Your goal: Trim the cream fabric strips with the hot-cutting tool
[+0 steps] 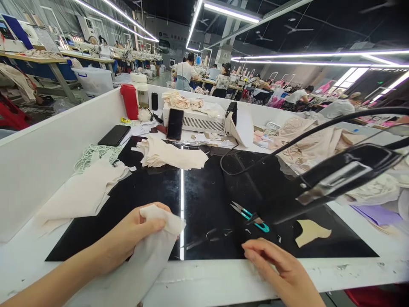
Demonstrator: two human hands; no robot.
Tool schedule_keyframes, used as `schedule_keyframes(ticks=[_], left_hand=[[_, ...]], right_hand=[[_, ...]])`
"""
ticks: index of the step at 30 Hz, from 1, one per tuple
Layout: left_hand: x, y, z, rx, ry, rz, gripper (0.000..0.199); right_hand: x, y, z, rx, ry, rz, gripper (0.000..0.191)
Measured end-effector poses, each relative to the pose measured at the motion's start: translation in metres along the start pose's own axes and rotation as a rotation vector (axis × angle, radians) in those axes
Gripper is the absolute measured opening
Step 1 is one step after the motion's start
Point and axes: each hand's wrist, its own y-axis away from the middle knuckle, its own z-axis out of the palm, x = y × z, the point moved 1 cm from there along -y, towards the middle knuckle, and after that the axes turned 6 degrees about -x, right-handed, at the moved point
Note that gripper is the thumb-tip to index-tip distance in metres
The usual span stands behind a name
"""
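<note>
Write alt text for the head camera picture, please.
A person's left hand holds pale fabric above a white table with a black mat; the right hand, seemingly empty, is near turquoise snips. Stacked cream pieces lie beyond, and people appear in the background.

On my feed I see a thin, off-white cloth (152, 258), its top edge folded over, sloping down to lower left.

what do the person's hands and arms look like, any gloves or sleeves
The left hand and right hand are ungloved, with no ring, bracelet or watch showing. The left forearm is bare to the picture's edge, no sleeve in view; past the right wrist, nothing shows.
</note>
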Motion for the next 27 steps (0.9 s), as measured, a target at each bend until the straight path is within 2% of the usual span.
schedule_keyframes(ticks=[1,5,7,9,12,16,20,24,27], left_hand=[[0.0,-0.002,0.001,-0.013,0.009,0.005,0.046],[0.003,-0.01,0.006,-0.064,0.031,0.052,0.046],[0.004,-0.014,0.01,-0.082,0.059,0.063,0.047],[0.006,-0.018,0.014,-0.094,0.084,0.069,0.047],[0.011,-0.025,0.02,-0.116,0.112,0.075,0.043],[0.014,-0.04,0.021,-0.099,0.154,0.094,0.032],[0.005,-0.062,0.014,-0.091,0.146,0.124,0.02],[-0.011,-0.079,0.003,-0.074,0.18,0.132,0.03],[-0.017,-0.081,0.0,-0.094,0.229,0.138,0.039]], right_hand=[[0.01,-0.002,-0.006,0.028,0.052,-0.006,0.025],[0.043,-0.02,-0.023,0.351,0.295,-0.07,0.043],[0.053,-0.033,-0.023,0.423,0.439,-0.124,0.055],[0.059,-0.045,-0.018,0.419,0.557,-0.212,0.061],[0.061,-0.059,-0.007,0.413,0.65,-0.336,0.055],[0.052,-0.065,0.002,0.411,0.676,-0.351,0.046],[0.045,-0.058,0.001,0.41,0.619,-0.334,0.036],[0.057,-0.047,-0.003,0.411,0.729,-0.368,0.023],[0.071,-0.042,-0.003,0.462,0.871,-0.402,0.028]])
